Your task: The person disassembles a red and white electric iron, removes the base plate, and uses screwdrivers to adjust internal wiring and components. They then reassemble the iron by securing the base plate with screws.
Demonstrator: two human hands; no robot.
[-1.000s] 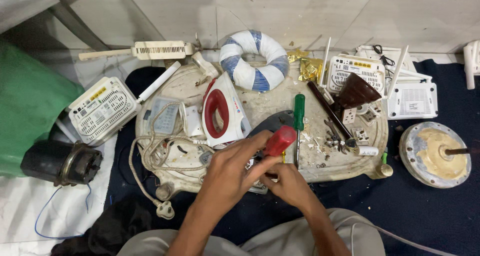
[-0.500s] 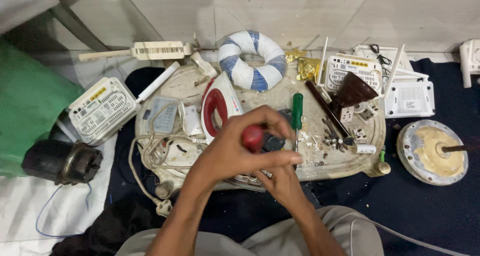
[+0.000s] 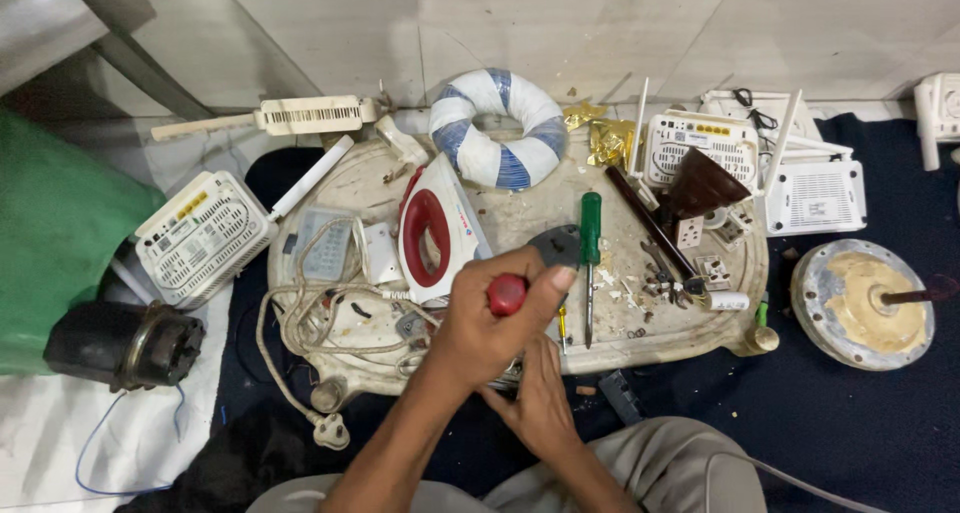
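My left hand (image 3: pixel 485 328) is closed around the red handle of a screwdriver (image 3: pixel 507 294), held upright with its shaft hidden under the hand. Just below it, my right hand (image 3: pixel 540 405) grips a small metal part (image 3: pixel 508 375) at the front edge of the worn white board (image 3: pixel 520 218); most of that part is hidden. A red and white clothes iron (image 3: pixel 435 228) lies just left of the hands. To their right, a green-handled screwdriver (image 3: pixel 590 238) lies on the board beside a dark grey plate (image 3: pixel 555 245).
A blue and white ring (image 3: pixel 497 128) lies at the back of the board, and white routers (image 3: pixel 205 235) (image 3: pixel 815 195) lie to the left and right. Also around: a dark motor (image 3: pixel 120 345), a round metal disc (image 3: pixel 862 303), a tangled white cord with plug (image 3: pixel 325 428), and a green bag (image 3: pixel 55 223).
My left hand has raised the red-handled screwdriver from a slant to upright and shifted its grip over the handle. My right hand stays below, on the part.
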